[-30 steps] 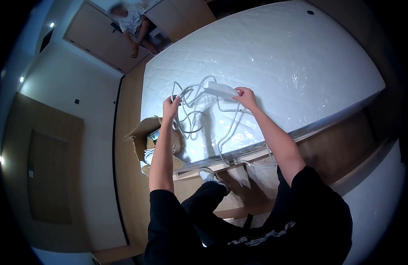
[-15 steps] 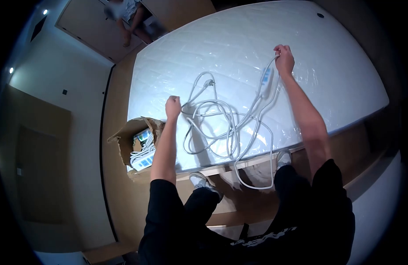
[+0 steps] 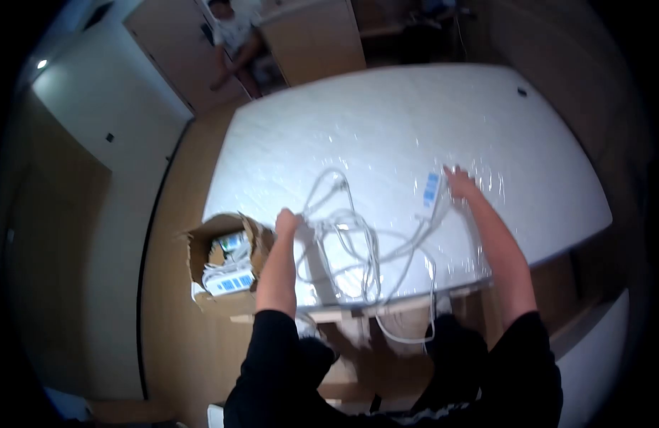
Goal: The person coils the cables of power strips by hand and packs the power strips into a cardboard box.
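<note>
On the plastic-covered mattress [image 3: 372,114] lies a tangle of pale grey cable [image 3: 372,264], with a plug [image 3: 339,185] near its far loop. My left hand [image 3: 286,221] is closed on the cable at the left side of the tangle. A white power strip with blue-marked sockets [image 3: 430,190] lies to the right. Beside its upper right end is my right hand [image 3: 460,183], fingers apart and slightly blurred; any contact with the strip or cable is unclear. One cable loop hangs over the mattress's near edge.
An opened cardboard box [image 3: 256,246] stands by my left forearm, with another power strip [image 3: 233,284] and bundled cable inside. A person [image 3: 237,39] sits beyond the mattress at the far left. A small dark object [image 3: 522,92] lies near the far right corner.
The view has tilted up, showing more of the room's far side. My right hand has come down closer to the power strip. My left hand stays at the cable.
</note>
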Demonstrator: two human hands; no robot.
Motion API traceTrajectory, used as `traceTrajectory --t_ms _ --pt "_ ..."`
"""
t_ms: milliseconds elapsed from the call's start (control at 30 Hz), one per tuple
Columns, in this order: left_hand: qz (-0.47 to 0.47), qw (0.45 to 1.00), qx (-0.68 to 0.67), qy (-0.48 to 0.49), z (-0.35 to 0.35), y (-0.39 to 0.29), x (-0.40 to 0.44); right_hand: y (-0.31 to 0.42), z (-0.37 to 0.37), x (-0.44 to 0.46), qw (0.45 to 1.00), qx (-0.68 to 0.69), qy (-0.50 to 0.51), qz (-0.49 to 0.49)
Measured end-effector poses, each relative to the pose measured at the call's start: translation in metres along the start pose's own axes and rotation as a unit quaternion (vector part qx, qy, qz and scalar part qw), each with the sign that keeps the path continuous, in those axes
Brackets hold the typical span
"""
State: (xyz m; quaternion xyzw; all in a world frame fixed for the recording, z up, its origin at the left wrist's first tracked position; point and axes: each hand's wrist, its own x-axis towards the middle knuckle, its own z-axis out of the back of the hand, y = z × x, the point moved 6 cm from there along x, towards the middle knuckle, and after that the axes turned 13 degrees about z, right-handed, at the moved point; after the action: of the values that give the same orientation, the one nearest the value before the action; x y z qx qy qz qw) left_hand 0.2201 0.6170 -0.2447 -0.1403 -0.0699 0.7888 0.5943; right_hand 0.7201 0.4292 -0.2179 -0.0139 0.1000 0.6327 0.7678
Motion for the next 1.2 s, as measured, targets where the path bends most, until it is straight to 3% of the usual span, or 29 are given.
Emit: traceTrajectory --t_ms 67,100,200,267,333,400,433,500,533,600,633,667,700,733,767,800,833,867,900,967,1033,1100,1133,1167,1200 --pt "0.018 0.985 -0.146 0.087 0.015 -0.001 0.006 0.019 0.019 -0.017 1.000 0.001 -0.016 -0.016" --pt "0.020 0.964 -0.257 0.067 0.049 -0.014 -0.020 0.033 0.032 -0.023 1.000 0.007 -0.007 -0.014" --pt "-0.132 0.926 -0.338 -0.108 0.117 -0.056 -0.061 0.088 0.071 -0.043 0.998 0.028 -0.030 0.055" --pt "-0.210 0.882 -0.381 -0.180 0.180 -0.081 -0.111 0.132 0.107 -0.061 0.986 0.083 -0.104 0.104" --pt "-0.184 0.854 -0.444 -0.200 0.215 -0.089 -0.111 0.171 0.138 -0.078 0.957 0.091 -0.222 0.165" --pt "-0.181 0.757 -0.605 -0.167 0.264 -0.096 -0.132 0.208 0.169 -0.108 0.912 0.193 -0.298 0.204" --pt "-0.182 0.758 -0.604 -0.165 0.282 -0.102 -0.143 0.225 0.169 -0.121 0.912 0.194 -0.298 0.202" --pt "-0.210 0.708 -0.673 -0.047 0.311 -0.115 -0.158 0.255 0.159 -0.143 0.907 0.257 -0.279 0.183" --pt "-0.210 0.709 -0.671 -0.049 0.325 -0.114 -0.165 0.272 0.147 -0.146 0.906 0.260 -0.279 0.185" --pt "-0.178 0.789 -0.580 0.096 0.335 -0.127 -0.183 0.292 0.101 -0.136 0.869 0.454 -0.169 0.102" --pt "-0.180 0.791 -0.577 0.094 0.349 -0.128 -0.195 0.299 0.092 -0.137 0.867 0.457 -0.170 0.103" --pt "-0.217 0.783 -0.576 0.094 0.369 -0.133 -0.214 0.309 0.070 -0.140 0.768 0.638 -0.046 0.032" --pt "-0.254 0.774 -0.572 0.094 0.385 -0.133 -0.229 0.327 0.053 -0.152 0.622 0.778 0.084 -0.039" --pt "-0.275 0.770 -0.567 0.102 0.398 -0.127 -0.243 0.337 0.048 -0.161 0.487 0.864 0.098 -0.082" --pt "-0.296 0.765 -0.561 0.109 0.414 -0.120 -0.253 0.337 0.037 -0.152 0.484 0.866 0.100 -0.079" --pt "-0.302 0.777 -0.543 0.095 0.427 -0.106 -0.271 0.337 0.025 -0.129 0.349 0.932 0.087 -0.048" --pt "-0.331 0.817 -0.472 0.018 0.443 -0.091 -0.285 0.334 0.023 -0.116 0.206 0.976 0.073 -0.017" --pt "-0.340 0.834 -0.432 -0.043 0.449 -0.072 -0.294 0.325 0.032 -0.113 0.144 0.989 0.032 -0.031" --pt "-0.325 0.846 -0.409 -0.107 0.454 -0.050 -0.311 0.315 0.038 -0.109 0.130 0.991 0.005 -0.027" --pt "-0.333 0.806 -0.453 -0.183 0.449 -0.003 -0.318 0.279 0.057 -0.114 0.307 0.950 -0.055 0.016" --pt "-0.334 0.738 -0.539 -0.229 0.436 0.038 -0.325 0.239 0.077 -0.116 0.612 0.757 -0.227 0.027" --pt "-0.329 0.702 -0.563 -0.288 0.415 0.064 -0.316 0.230 0.096 -0.135 0.712 0.661 -0.227 0.070" --pt "-0.327 0.703 -0.563 -0.286 0.406 0.066 -0.312 0.228 0.096 -0.143 0.713 0.660 -0.226 0.069" --pt "-0.300 0.606 -0.719 -0.160 0.390 0.067 -0.307 0.238 0.082 -0.144 0.842 0.527 -0.064 0.096" --pt "-0.260 0.477 -0.839 -0.026 0.372 0.063 -0.302 0.244 0.068 -0.151 0.919 0.363 0.100 0.117"
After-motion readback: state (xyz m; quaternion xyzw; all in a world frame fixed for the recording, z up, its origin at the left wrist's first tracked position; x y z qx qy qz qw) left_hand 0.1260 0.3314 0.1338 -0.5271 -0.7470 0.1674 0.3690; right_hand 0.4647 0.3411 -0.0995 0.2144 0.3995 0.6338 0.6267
